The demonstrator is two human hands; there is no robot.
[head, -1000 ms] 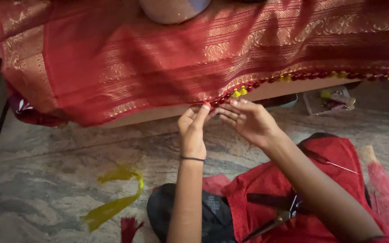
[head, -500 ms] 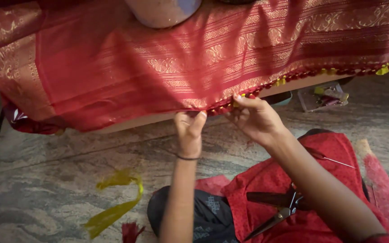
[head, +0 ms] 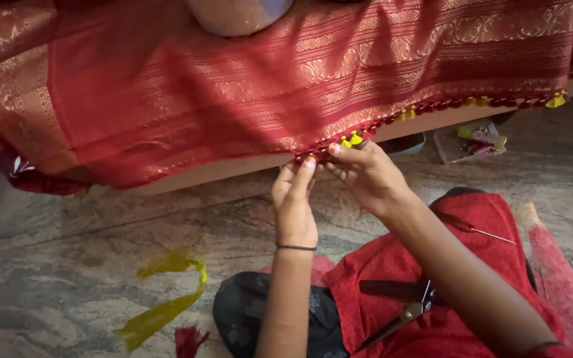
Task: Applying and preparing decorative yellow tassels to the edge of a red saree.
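Note:
A red cloth with gold woven bands (head: pixel 247 93) hangs over a low ledge, and small yellow and red tassels (head: pixel 351 139) run along its lower edge. My left hand (head: pixel 294 202) reaches up with its fingertips pinching that edge just left of the tassels. My right hand (head: pixel 366 174) holds the same edge beside it, thumb and fingers closed on the fringe below a yellow tassel. A thin black band circles my left wrist. Scissors (head: pixel 402 317) lie on my red-clad lap, and a long needle (head: pixel 492 235) rests on my knee.
A yellow ribbon strip (head: pixel 167 298) and a dark red tassel (head: pixel 187 339) lie on the stone floor at the left. A small clear box with coloured bits (head: pixel 469 140) sits under the ledge at the right. A rounded pale object (head: pixel 237 13) rests on the cloth.
Both hands stayed together at the cloth's fringe. The view shifted slightly, and the fingers have moved along the edge, close to the yellow tassels.

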